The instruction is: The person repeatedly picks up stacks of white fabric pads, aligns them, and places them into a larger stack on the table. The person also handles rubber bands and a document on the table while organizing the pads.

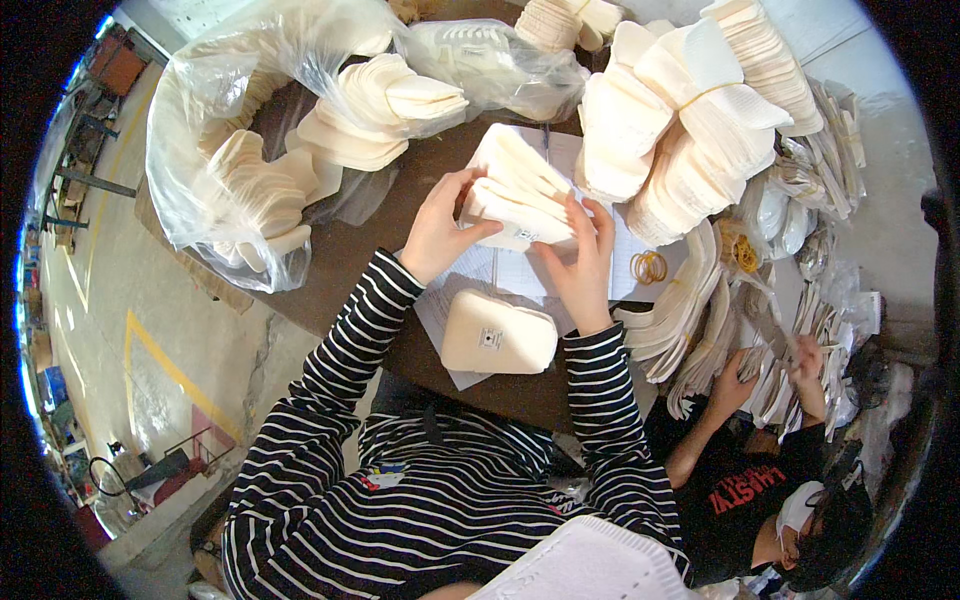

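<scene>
Between both hands I hold a small stack of cream, insole-like pads (518,178) above papers (520,275) on the brown table. Its upper pads fan apart. My left hand (440,228) grips the stack's left side, thumb on the near edge. At its right side my right hand (585,255) pinches the near corner between thumb and fingers. A small dark mark shows on the stack's near face. Closer to me lies another stack of cream pads (500,332), rounded at the corners, with a printed mark on top.
Clear plastic bags (225,110) of cream pads lie at left and far side. Banded pad bundles (690,110) are piled at right. Yellow rubber bands (648,267) lie beside the papers. A co-worker (770,500) handles strips at lower right.
</scene>
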{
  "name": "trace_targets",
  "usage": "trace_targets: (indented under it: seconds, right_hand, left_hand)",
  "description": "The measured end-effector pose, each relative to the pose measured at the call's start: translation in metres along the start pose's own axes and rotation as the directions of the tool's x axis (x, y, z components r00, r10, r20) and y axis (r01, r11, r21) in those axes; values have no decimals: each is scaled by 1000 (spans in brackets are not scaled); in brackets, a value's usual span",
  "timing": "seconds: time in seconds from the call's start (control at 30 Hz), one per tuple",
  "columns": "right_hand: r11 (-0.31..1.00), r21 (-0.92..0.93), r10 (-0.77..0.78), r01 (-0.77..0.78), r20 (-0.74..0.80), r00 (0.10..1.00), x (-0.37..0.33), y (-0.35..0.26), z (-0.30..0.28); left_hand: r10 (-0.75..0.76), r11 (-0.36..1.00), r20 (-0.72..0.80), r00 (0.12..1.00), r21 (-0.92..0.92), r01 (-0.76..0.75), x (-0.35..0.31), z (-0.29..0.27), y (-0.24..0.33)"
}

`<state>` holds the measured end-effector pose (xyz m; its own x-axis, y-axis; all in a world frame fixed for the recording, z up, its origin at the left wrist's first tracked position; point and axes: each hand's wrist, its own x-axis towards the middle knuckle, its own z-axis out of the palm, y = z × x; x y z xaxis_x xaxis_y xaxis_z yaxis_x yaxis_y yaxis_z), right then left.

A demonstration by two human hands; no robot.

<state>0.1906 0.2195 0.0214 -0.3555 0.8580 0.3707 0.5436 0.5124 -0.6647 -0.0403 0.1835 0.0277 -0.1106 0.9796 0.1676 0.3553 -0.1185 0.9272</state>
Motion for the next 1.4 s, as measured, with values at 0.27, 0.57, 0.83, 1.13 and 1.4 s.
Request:
trace_targets:
  seconds: [0.27,0.57,0.83,1.13,1.4]
  right_hand:
    - [973,-40,-222,227,103,970,-6,-13,-6]
    - [983,-108,-134,148,128,983,-7,-17,-9]
    - [932,-98,-331,348,157,930,-7,-12,-11]
    - [963,265,-80,43,128,989,-10,-14,4]
    - [963,266,-47,39,26,999,-9,-2,-1]
  left_hand:
    - [314,939,-11,949,153,-308,-7,18,1]
    - [94,988,-6,996,-120,-94,-18,19,13]
    - [194,981,14,981,-11,-194,-27,22,6]
    - [101,967,-130,986,-219,-128,-25,25,-5]
    - [-24,881,-81,996,-473,-18,-32,16,-22]
